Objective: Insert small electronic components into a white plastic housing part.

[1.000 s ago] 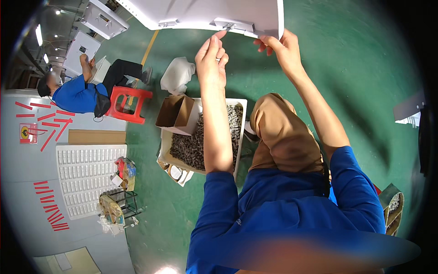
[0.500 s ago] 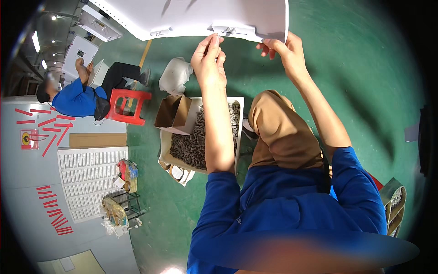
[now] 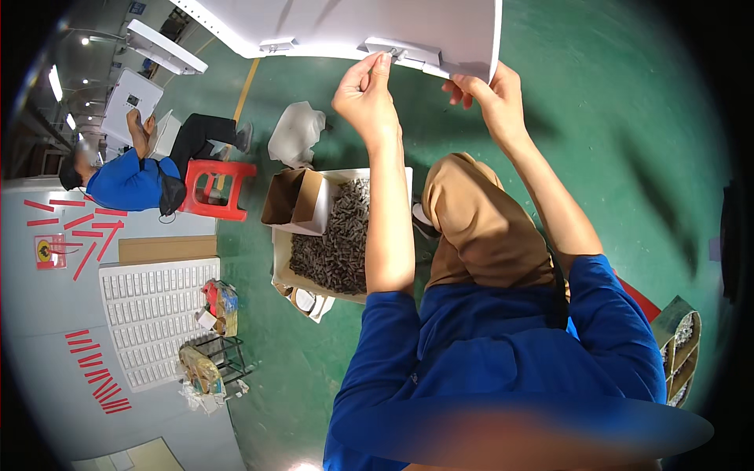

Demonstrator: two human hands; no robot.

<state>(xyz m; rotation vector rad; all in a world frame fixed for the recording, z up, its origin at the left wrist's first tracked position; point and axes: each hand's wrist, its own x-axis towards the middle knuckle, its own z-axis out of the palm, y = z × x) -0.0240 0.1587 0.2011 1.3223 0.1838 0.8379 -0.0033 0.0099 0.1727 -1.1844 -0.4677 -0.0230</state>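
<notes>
A large white panel (image 3: pixel 377 20) with a row of holes along its left side hangs at the top of the view. A small raised bracket (image 3: pixel 420 53) sits by its near edge, with a smaller bracket (image 3: pixel 277 45) to the left. Thumb and forefinger of my left hand (image 3: pixel 367 93) are pinched together at the larger bracket, against a small metallic bit there; what they hold is mostly hidden. My right hand (image 3: pixel 495 98) grips the panel's near right corner, thumb on top and fingers curled beneath.
Below my left forearm, a white tub (image 3: pixel 281 255) holds many small dark grey parts (image 3: pixel 330 251), with an open cardboard box (image 3: pixel 294 200) at its corner. Left are a red stool (image 3: pixel 216 188), a seated co-worker (image 3: pixel 129 184) and a grey table (image 3: pixel 47 298). A divided bin (image 3: pixel 682 345) stands right.
My left hand has shifted slightly right and up, its fingertips now at the larger bracket. My right hand keeps its hold on the corner. The whole view has shifted a little.
</notes>
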